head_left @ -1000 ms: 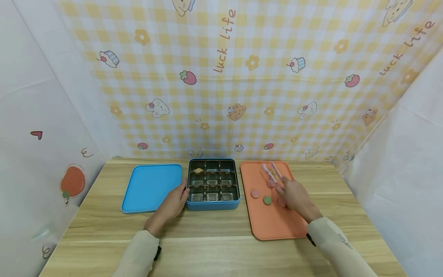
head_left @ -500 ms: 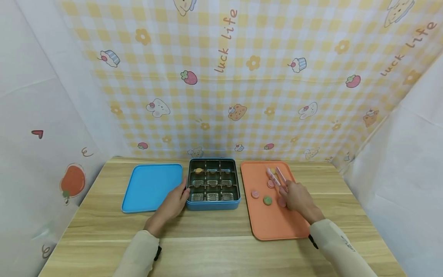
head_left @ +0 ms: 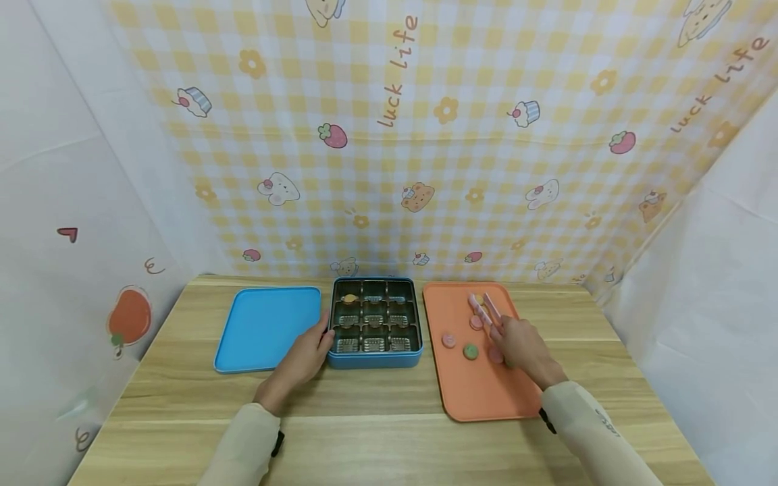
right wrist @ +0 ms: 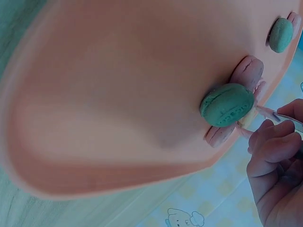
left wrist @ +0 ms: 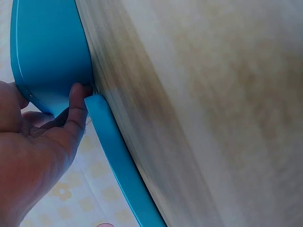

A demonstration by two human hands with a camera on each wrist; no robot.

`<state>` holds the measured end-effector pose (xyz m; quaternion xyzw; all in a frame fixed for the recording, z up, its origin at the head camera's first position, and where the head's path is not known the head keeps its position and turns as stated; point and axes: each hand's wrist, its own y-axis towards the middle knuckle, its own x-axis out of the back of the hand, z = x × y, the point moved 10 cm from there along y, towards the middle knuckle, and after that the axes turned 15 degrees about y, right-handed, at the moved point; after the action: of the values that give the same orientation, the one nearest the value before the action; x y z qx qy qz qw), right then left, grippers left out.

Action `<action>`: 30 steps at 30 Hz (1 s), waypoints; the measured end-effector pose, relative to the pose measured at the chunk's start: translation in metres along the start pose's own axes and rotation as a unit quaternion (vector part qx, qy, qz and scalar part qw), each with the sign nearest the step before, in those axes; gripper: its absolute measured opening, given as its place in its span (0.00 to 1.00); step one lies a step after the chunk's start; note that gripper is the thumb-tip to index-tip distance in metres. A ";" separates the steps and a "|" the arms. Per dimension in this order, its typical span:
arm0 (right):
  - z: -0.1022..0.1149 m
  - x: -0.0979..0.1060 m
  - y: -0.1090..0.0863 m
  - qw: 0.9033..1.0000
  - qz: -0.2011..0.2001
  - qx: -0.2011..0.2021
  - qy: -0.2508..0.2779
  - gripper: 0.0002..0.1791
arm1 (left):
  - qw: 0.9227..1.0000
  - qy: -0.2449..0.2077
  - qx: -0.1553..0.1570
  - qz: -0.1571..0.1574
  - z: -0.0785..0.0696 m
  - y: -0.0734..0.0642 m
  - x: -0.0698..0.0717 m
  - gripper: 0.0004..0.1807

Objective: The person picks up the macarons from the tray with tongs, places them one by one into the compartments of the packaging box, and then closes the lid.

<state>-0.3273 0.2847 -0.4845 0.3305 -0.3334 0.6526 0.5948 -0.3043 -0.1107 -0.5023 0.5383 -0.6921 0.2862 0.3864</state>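
"luck life" backdrop (head_left: pixel 425 152) beyond pink tongs (head_left: pixel 480 311)

A makeshift tabletop booth: wood-grain table (head_left: pixel 365 445), yellow-checked cloth backdrop (head_left: pixel 474 152), white side sheets (head_left: pixel 711 304).

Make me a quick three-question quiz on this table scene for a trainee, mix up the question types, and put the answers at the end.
1. Multiple choice: what does the right hand hold? A) a spoon; B) tongs; C) a knife.

2. Open: seen from the head camera, which compartment of the blue box holds a macaron?

3. True or false: the box is covered.

Key: 1. B. 2. The far-left one, in the back row. 3. False; the blue lid lies on the table, left of the box.
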 end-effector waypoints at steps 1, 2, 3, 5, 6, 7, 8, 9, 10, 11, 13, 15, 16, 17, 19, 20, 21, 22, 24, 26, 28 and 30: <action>0.000 0.000 0.000 1.000 -0.001 0.001 0.001 0.16 | 1.000 0.000 0.000 0.000 0.000 0.000 0.000 0.31; 0.000 -0.001 0.000 1.000 -0.001 0.003 0.000 0.16 | 1.000 0.000 -0.001 0.001 0.000 0.000 0.000 0.31; 0.000 -0.001 0.000 1.000 -0.001 0.004 0.000 0.17 | 1.000 0.000 -0.001 0.001 -0.001 0.000 0.000 0.31; 0.000 -0.002 0.001 1.000 -0.005 0.007 -0.002 0.17 | 1.000 0.002 -0.002 0.001 -0.001 0.000 -0.001 0.31; 0.001 -0.002 0.001 1.000 -0.006 0.008 -0.003 0.17 | 1.000 0.002 -0.002 0.001 -0.001 0.000 -0.001 0.31; 0.000 -0.002 0.001 1.000 -0.008 0.010 -0.005 0.17 | 1.000 0.002 -0.002 0.002 -0.001 0.000 -0.001 0.31; 0.001 -0.002 0.001 1.000 -0.009 0.012 -0.006 0.17 | 1.000 0.001 -0.002 0.002 -0.001 0.000 -0.001 0.31; 0.001 -0.002 0.001 1.000 -0.011 0.014 -0.006 0.17 | 1.000 0.001 -0.002 0.002 0.000 0.000 -0.001 0.31; 0.001 -0.002 0.000 1.000 -0.012 0.015 -0.006 0.17 | 1.000 0.001 -0.002 0.002 0.000 0.000 -0.001 0.31; 0.001 -0.002 0.000 1.000 -0.014 0.016 -0.006 0.17 | 1.000 0.000 -0.001 0.001 0.000 0.000 -0.001 0.31; 0.001 -0.002 0.000 1.000 -0.015 0.018 -0.007 0.17 | 1.000 -0.001 0.000 0.001 0.000 0.000 -0.001 0.31; 0.002 -0.001 -0.001 1.000 -0.016 0.021 -0.008 0.17 | 1.000 0.000 -0.001 0.000 0.000 0.000 -0.001 0.31; 0.003 -0.001 -0.001 1.000 -0.017 0.022 -0.008 0.17 | 1.000 0.000 -0.001 0.001 0.000 0.000 -0.002 0.31; 0.004 -0.001 -0.001 1.000 -0.018 0.024 -0.007 0.17 | 1.000 0.001 -0.002 0.001 0.000 0.000 -0.001 0.31; 0.006 0.000 -0.002 0.999 -0.020 0.030 -0.006 0.17 | 1.000 0.001 -0.002 0.002 0.000 0.000 -0.001 0.31; 0.008 0.000 -0.002 0.999 -0.021 0.033 -0.004 0.17 | 1.000 0.001 -0.002 0.002 0.000 0.000 -0.001 0.31; 0.010 0.001 -0.002 0.999 -0.022 0.036 0.000 0.17 | 1.000 0.001 -0.002 0.003 0.000 0.000 -0.001 0.31; 0.012 0.001 -0.002 0.999 -0.023 0.038 0.003 0.17 | 1.000 0.000 -0.001 0.004 0.000 0.000 -0.001 0.31; 0.014 0.001 -0.002 0.999 -0.023 0.041 0.009 0.17 | 1.000 0.000 0.000 0.004 0.000 -0.001 -0.001 0.31; 0.016 0.000 -0.003 0.999 -0.021 0.044 0.012 0.16 | 1.000 -0.001 0.001 0.005 0.000 -0.001 0.000 0.31; 0.019 -0.001 -0.003 0.999 -0.021 0.047 0.010 0.15 | 1.000 -0.001 0.002 0.005 0.000 -0.001 0.000 0.31; 0.022 -0.001 -0.003 0.998 -0.023 0.056 0.003 0.13 | 1.000 0.000 0.003 0.005 0.000 -0.001 0.000 0.31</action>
<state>-0.3235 0.2660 -0.4727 0.3685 -0.2867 0.6577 0.5911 -0.3033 -0.1108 -0.5019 0.5358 -0.6942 0.2899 0.3833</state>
